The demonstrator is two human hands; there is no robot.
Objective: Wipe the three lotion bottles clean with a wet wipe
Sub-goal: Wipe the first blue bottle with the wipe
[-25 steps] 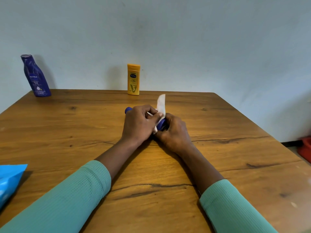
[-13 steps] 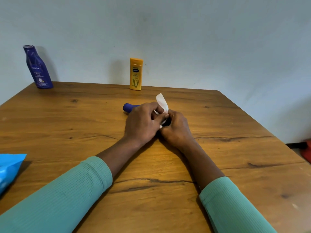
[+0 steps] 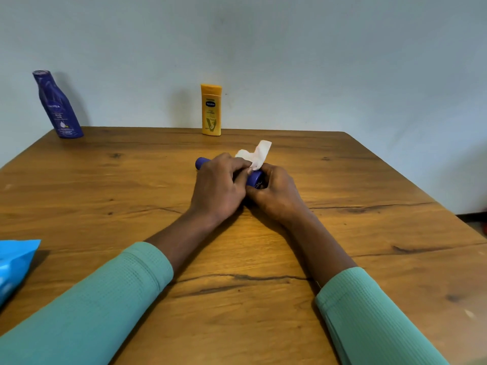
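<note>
In the middle of the frame, your two hands meet over a small dark blue plastic lotion bottle (image 3: pixel 254 178) that lies on its side on the brown wooden table (image 3: pixel 369 259). Your left hand (image 3: pixel 218 187) is curled over the bottle's middle, so only the rounded end pokes out past your knuckles, towards the upper left of the frame. Your right hand (image 3: pixel 276 194) is wrapped round the other end, with a short stretch of blue body showing between the two hands. The thin white wet wipe (image 3: pixel 257 154) is caught under your left thumb against the bottle. Its loose end stands up crumpled just above both hands.

At the upper left of the frame, a tall dark blue lotion bottle with white lettering (image 3: pixel 59 108) stands at the table's far edge by the pale wall. At the top centre, a yellow flat-sided lotion bottle (image 3: pixel 211 110) stands upright, well apart from your hands. At the lower left edge, a bright blue plastic wipes packet (image 3: pixel 14 262) lies partly out of frame, near your left teal knit sleeve (image 3: pixel 105 306).
</note>
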